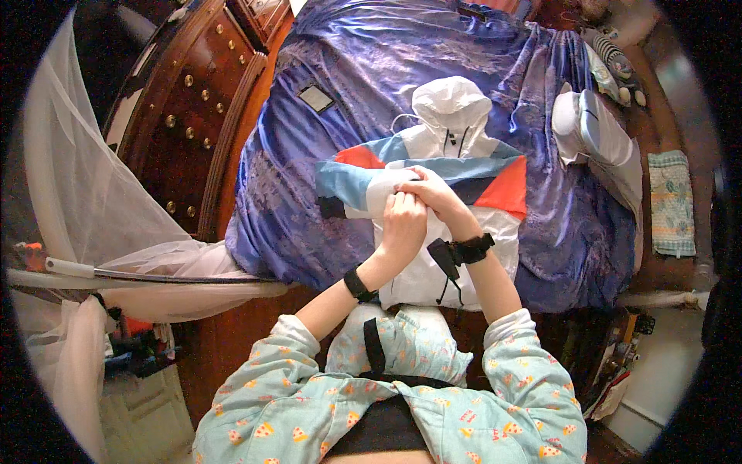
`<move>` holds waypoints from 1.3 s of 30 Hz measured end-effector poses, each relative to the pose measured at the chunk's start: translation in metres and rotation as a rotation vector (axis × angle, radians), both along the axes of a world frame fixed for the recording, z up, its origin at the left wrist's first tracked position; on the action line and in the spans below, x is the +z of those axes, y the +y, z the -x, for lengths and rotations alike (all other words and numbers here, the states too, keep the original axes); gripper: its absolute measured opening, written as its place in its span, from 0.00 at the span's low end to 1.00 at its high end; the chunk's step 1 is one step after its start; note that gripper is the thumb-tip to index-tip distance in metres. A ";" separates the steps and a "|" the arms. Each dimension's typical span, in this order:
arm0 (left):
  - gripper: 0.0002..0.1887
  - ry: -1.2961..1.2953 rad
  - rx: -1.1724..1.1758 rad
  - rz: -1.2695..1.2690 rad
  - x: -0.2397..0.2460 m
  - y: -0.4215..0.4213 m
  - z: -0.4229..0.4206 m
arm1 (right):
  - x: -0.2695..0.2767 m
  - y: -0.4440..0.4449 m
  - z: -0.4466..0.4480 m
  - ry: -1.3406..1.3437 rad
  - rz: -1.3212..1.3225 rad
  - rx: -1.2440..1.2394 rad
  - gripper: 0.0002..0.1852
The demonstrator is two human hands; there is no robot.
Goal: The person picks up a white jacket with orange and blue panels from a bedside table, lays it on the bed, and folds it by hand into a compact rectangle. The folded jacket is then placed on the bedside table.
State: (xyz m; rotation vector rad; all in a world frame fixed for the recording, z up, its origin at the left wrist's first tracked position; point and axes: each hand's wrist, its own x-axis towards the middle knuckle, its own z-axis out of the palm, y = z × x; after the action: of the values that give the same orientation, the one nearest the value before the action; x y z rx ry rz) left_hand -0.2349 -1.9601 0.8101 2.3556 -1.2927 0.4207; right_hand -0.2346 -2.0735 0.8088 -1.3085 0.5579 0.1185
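Note:
A hooded windbreaker jacket lies spread out on a purple bedspread, its white hood pointing away from me. It has blue, orange-red and dark panels, and both sleeves are folded inward across the chest. My left hand and my right hand meet over the middle of the jacket. Their fingers are bent together at the white end of the left-side sleeve, pinching the fabric there. The exact grip of the fingertips is partly hidden. Dark drawstrings hang at the neck.
The bedspread covers the bed, with a dark-framed flat object at its upper left. White-and-blue slippers lie at the right edge. A wooden dresser stands left, near a sheer net and a rail. A patterned towel lies far right.

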 end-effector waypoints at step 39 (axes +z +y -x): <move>0.28 1.009 -0.785 -0.821 -0.107 -0.136 -0.115 | -0.121 -0.112 0.109 -0.092 0.229 -0.503 0.15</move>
State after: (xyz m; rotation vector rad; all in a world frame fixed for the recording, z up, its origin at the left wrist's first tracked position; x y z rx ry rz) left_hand -0.1199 -2.0957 0.7032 1.7574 -1.7673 -1.5497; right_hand -0.3439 -2.1852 0.6883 -1.3478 0.8221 -0.4293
